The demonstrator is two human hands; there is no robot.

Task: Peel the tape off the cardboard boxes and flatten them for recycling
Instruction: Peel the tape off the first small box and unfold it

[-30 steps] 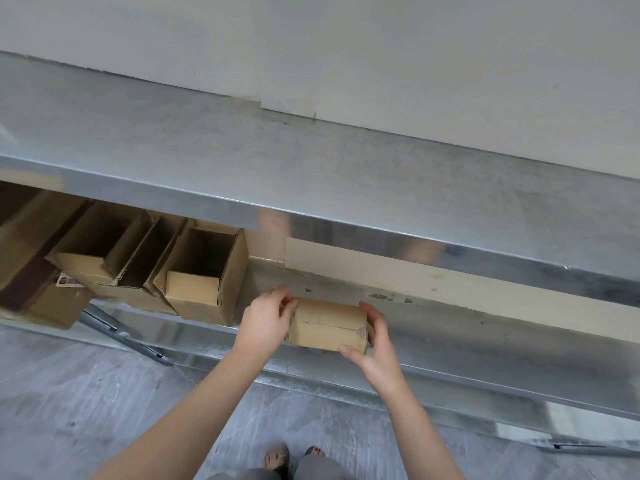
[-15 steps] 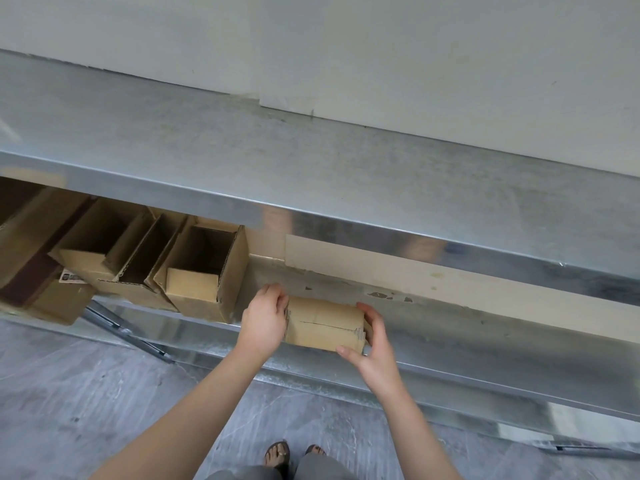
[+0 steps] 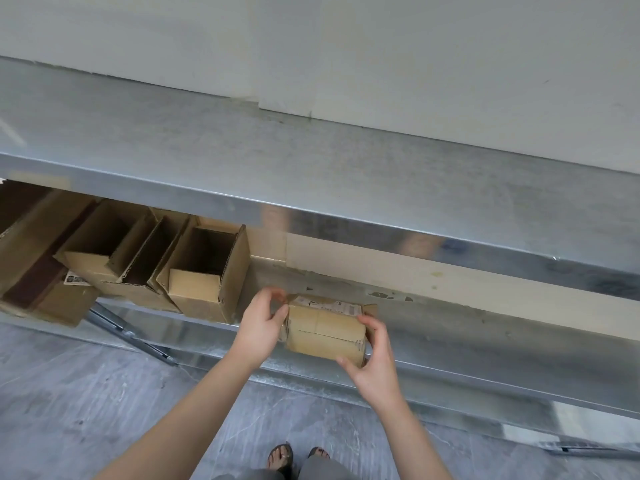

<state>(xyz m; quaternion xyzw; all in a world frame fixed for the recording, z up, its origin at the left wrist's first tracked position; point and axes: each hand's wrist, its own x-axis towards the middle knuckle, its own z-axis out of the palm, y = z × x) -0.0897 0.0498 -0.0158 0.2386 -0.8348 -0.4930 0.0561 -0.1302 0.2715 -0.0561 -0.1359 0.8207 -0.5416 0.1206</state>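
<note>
Open boxes [image 3: 194, 292] crowd the lower shelf [image 3: 485, 341] at left, 1 cut off by the frame. The left hand [image 3: 261, 323] grips the taped left end of the small box [image 3: 323, 336], and the right hand [image 3: 375, 362] grips its right end. It sits at the shelf's front edge, bare metal rightward; its label is unreadable.

The small box [image 3: 325, 336] sits between my hands at the front of the lower shelf [image 3: 485, 337], my left hand [image 3: 261, 327] on its left end, my right hand [image 3: 375, 355] on its right. Open boxes [image 3: 207, 275] stand in a row on that shelf, further left. The upper shelf [image 3: 311, 168] runs above, against the wall [image 3: 346, 46].
</note>
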